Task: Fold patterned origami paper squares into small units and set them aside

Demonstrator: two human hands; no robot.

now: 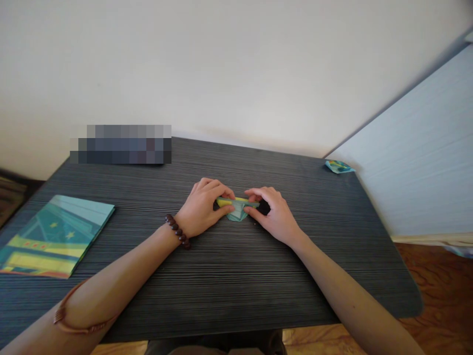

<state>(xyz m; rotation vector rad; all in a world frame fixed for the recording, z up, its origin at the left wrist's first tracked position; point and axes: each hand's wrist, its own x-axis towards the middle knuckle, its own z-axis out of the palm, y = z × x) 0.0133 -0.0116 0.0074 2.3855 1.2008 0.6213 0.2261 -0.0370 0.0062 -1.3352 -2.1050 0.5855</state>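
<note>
A small folded piece of paper (237,209), pale green with a yellow strip along its top, is held just over the middle of the dark table. My left hand (204,203) pinches its left end between thumb and fingers. At the right end, my right hand (272,212) grips it with thumb and fingertips in the same way. The paper's middle and lower flap show between the hands; its ends are partly hidden by my fingers. A dark beaded bracelet (178,230) circles my left wrist.
On the dark wood-grained table (221,286), a green and yellow printed booklet or folded sheet (59,236) lies at left. A blurred-out object (125,145) stands at the back left. Another small folded paper piece (339,166) sits at the back right corner, near the white panel (417,148).
</note>
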